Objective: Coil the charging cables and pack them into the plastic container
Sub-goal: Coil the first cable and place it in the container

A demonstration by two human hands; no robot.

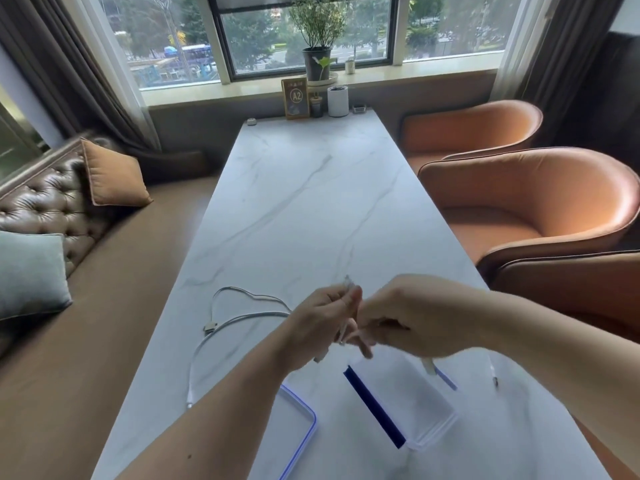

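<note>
My left hand [318, 323] and my right hand [412, 317] meet above the near part of the marble table [311, 202], both closed on a thin white charging cable [348, 289] held between them; motion blur hides its shape. One plug end of it [430, 367] hangs below my right hand. A clear plastic container [412, 407] with a dark blue clip stands open just beneath my hands. Its blue-edged lid [301, 420] lies to the left of it. A second white cable [242, 306] lies loose on the table left of my hands. Another small connector [494, 377] lies at the right.
A brown tufted sofa with cushions [114, 178] runs along the left. Two orange armchairs [526, 209] stand on the right. At the table's far end are a sign marked A2 [295, 97], a white cup [337, 101] and small items.
</note>
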